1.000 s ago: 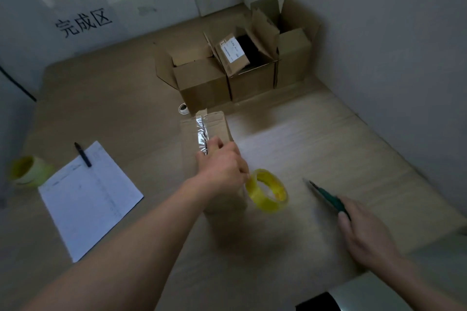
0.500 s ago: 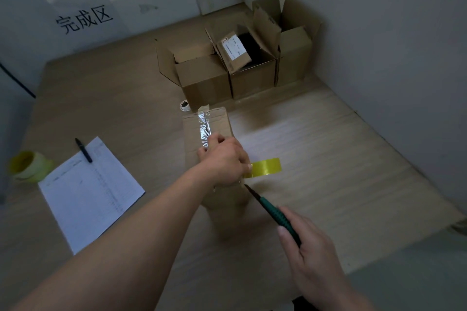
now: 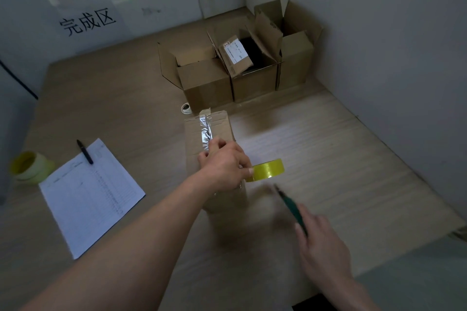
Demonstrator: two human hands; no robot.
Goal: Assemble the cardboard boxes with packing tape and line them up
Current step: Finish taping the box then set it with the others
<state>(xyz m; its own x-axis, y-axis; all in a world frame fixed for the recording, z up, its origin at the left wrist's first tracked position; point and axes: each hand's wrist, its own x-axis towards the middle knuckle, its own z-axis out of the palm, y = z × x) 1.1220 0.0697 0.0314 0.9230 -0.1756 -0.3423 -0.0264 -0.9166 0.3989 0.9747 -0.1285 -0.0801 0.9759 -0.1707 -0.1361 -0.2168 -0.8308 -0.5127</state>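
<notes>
Tape on the seam, cutter in the right hand.

Head view: the left hand (image 3: pixel 226 164) sits on top of the cardboard box (image 3: pixel 212 149) in the middle of the table (image 3: pixel 341 159), fingers (image 3: pixel 246 168) curled and pinching the yellow tape roll (image 3: pixel 269 169) at the box's right side, a shiny strip of tape (image 3: pixel 206 129) running along the top seam. The right hand (image 3: pixel 322 247) grips a green-handled cutter (image 3: pixel 290 206), blurred, tip aimed toward the roll. That box looks light, hollow and easily dented, so pressing flat on the lid near the seam seems safest; the tape is thin and sticky, best held taut at the roll. Three open boxes (image 3: pixel 242 70) line up at the far right corner.
</notes>
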